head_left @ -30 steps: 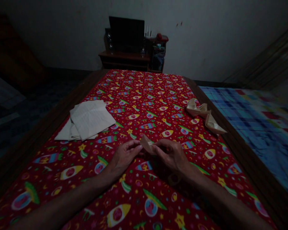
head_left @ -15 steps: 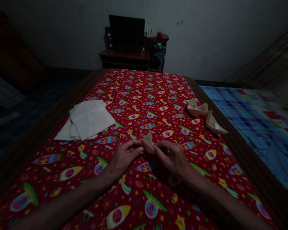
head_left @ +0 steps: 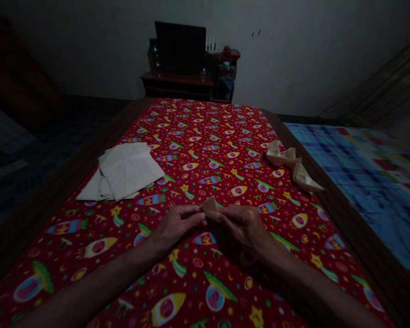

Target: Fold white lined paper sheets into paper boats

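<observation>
A small piece of folded paper point(head_left: 210, 208), pale and pointed at the top, is held just above the red patterned cloth point(head_left: 212, 152). My left hand point(head_left: 181, 222) pinches its left side between thumb and fingers. From the other side, my right hand point(head_left: 242, 221) grips the paper's right edge, also thumb against fingers. The fingertips cover its lower corners. To the left lies a loose stack of pale paper sheets point(head_left: 131, 168), the top one creased. Folded paper shapes point(head_left: 305, 177) rest at the cloth's right edge, touching or nearly touching one another.
A dark wooden border point(head_left: 331, 228) runs along the cloth's sides. Beyond the far end stand a black monitor point(head_left: 180, 48) and speakers on a low wooden desk point(head_left: 177, 81). A blue checked cloth point(head_left: 328, 159) lies to the right. The room is dim.
The folded paper has dropped slightly and tilted, its tip now lower. My left fingers have moved a little right along it, and my right fingers have straightened somewhat. The stack and folded shapes are unmoved.
</observation>
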A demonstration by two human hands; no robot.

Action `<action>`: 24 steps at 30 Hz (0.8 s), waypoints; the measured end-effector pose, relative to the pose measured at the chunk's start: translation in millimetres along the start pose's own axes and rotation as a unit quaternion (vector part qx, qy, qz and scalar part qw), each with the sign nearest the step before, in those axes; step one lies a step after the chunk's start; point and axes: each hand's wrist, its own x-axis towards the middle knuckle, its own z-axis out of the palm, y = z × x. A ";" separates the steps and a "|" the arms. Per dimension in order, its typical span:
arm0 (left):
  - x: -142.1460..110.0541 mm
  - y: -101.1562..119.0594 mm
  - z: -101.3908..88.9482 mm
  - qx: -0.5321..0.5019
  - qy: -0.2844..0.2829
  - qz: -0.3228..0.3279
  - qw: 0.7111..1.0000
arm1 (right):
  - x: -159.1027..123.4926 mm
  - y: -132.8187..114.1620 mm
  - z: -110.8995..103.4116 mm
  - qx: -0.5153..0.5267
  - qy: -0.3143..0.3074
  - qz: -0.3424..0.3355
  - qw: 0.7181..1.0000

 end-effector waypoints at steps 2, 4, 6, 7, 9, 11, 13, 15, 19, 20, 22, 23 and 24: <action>0.6 -2.2 -1.4 -0.012 -0.013 -0.008 1.000 | -0.2 -0.7 0.0 -0.002 -0.006 -0.011 1.000; 0.9 -4.3 -2.2 -0.004 -0.008 -0.010 1.000 | -0.3 -1.7 -0.6 -0.010 -0.012 -0.024 1.000; 0.6 -5.0 -2.0 0.001 -0.002 -0.006 1.000 | -0.4 -2.6 -1.7 -0.020 -0.018 -0.032 0.999; 0.3 -4.6 -1.7 -0.004 -0.006 -0.005 1.000 | -0.5 -2.8 -2.3 -0.023 -0.019 -0.028 0.999; -0.8 -2.5 -1.3 -0.012 -0.027 -0.010 1.000 | -0.9 -2.8 -3.5 -0.016 -0.023 -0.010 1.000; -1.8 0.1 -1.9 0.013 -0.042 -0.012 0.999 | -1.8 -2.6 -3.6 0.002 -0.027 0.014 1.000; -2.3 2.2 -3.1 0.059 -0.042 0.000 0.997 | -3.3 -2.8 -2.0 0.008 -0.029 0.019 0.999; -2.1 3.3 -3.9 0.086 -0.044 0.014 0.995 | -4.7 -3.6 0.7 0.002 -0.033 0.011 0.999; -0.2 3.1 -2.7 0.067 -0.047 0.009 0.997 | -2.0 -4.1 -4.1 -0.024 -0.043 0.020 0.999; 0.4 2.5 -2.4 0.057 -0.038 0.007 0.998 | 0.3 -2.3 -11.7 -0.038 -0.036 0.028 0.998; 1.8 0.9 -2.7 0.044 -0.013 0.005 0.999 | 6.4 5.7 -38.9 -0.089 -0.011 0.058 0.994; 2.6 -0.2 -3.3 0.044 0.000 0.005 0.999 | 9.5 12.2 -58.5 -0.121 -0.001 0.083 0.989; 3.3 -1.4 -4.2 0.047 0.008 0.005 0.999 | 12.5 20.2 -81.4 -0.160 0.012 0.107 0.981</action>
